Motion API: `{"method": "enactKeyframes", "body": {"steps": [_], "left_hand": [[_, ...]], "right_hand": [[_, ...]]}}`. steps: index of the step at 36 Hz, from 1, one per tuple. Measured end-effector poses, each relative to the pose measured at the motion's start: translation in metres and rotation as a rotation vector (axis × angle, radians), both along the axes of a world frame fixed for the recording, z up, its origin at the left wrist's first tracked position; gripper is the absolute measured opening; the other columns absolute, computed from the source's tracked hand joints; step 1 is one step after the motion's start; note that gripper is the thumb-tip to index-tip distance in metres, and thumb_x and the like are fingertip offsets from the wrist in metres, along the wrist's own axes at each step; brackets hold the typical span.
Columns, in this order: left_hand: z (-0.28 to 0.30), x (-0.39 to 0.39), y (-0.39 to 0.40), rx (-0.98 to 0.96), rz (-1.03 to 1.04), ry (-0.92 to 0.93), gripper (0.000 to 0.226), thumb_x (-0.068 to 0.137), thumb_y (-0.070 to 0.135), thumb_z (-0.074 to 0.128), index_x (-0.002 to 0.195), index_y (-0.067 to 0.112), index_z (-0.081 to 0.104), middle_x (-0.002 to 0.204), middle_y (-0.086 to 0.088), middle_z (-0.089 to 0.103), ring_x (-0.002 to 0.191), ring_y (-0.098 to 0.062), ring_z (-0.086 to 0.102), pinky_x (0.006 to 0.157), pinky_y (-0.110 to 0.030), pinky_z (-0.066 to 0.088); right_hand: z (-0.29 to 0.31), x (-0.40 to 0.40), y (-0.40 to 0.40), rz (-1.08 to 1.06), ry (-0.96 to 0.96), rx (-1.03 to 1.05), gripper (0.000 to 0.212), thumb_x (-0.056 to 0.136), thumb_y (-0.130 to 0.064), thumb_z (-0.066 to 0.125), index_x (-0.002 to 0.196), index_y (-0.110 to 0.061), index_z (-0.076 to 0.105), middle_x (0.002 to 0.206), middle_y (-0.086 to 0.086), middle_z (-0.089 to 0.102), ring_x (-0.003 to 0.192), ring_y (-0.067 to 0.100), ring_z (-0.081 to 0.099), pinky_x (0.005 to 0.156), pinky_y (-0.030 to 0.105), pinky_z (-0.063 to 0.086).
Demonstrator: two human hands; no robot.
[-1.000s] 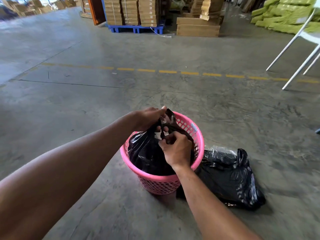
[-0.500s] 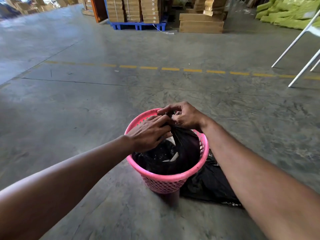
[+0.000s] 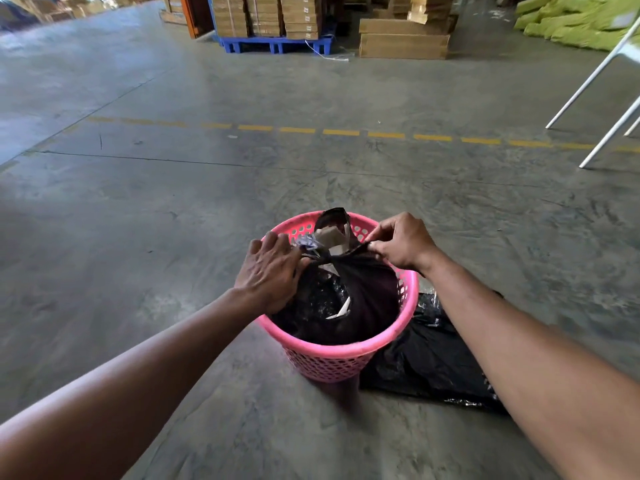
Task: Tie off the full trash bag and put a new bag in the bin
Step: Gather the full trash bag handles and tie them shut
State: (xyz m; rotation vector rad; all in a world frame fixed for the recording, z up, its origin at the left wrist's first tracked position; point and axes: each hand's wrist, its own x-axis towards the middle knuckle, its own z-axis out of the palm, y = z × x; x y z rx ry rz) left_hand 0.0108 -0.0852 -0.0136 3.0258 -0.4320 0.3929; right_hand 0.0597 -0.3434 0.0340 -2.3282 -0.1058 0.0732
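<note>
1. Two hands on the full trash bag, which sits inside the pink bin.
2. Your left hand is closed on a bag flap left of the crossing.
3. Your right hand pinches the opposite flap, pulled taut.
4. Cardboard scrap pokes out beyond the crossing.
5. Second black bag lies on the concrete floor below your right forearm, touching the bin.

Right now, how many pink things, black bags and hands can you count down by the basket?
Pink baskets: 1, the pink basket.
Black bags: 2, the full bag inside the basket and the other black bag lying on the floor beside it.
Hands: 2, the left hand and the right hand, both pulling the full bag's ends.
Total: 5.
</note>
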Motion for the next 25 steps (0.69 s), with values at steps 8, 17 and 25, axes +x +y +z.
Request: {"method": "enactKeyframes", "body": {"steps": [8, 17, 25], "left_hand": [[-0.012, -0.012, 0.021, 0.226, 0.132, 0.245, 0.047, 0.104, 0.052, 0.025, 0.108, 0.031, 0.067, 0.117, -0.005, 0.048, 0.124, -0.024, 0.035, 0.097, -0.047, 0.026], [-0.007, -0.006, 0.024, 0.245, 0.148, 0.312, 0.043, 0.101, 0.054, 0.033, 0.107, 0.034, 0.071, 0.121, 0.000, 0.048, 0.125, -0.024, 0.037, 0.096, -0.049, 0.028], [0.015, 0.002, 0.020, -1.058, 0.004, 0.540, 0.063, 0.092, 0.061, 0.056, 0.085, 0.000, 0.068, 0.088, 0.015, 0.075, 0.081, -0.011, 0.063, 0.081, -0.030, 0.046]], "right_hand": [[-0.035, -0.009, -0.005, -0.153, -0.065, -0.376, 0.026, 0.061, -0.009, 0.059, 0.078, -0.011, 0.078, 0.082, 0.012, 0.078, 0.078, 0.034, 0.074, 0.072, 0.037, 0.062], [-0.036, -0.003, -0.005, -0.205, -0.099, -0.483, 0.013, 0.063, -0.012, 0.067, 0.075, -0.006, 0.071, 0.073, 0.016, 0.072, 0.069, 0.038, 0.072, 0.054, 0.031, 0.048], [-0.028, -0.005, -0.009, -0.274, -0.058, -0.146, 0.010, 0.078, -0.012, 0.067, 0.083, -0.015, 0.076, 0.095, 0.013, 0.077, 0.093, 0.033, 0.071, 0.077, 0.027, 0.049]]}}
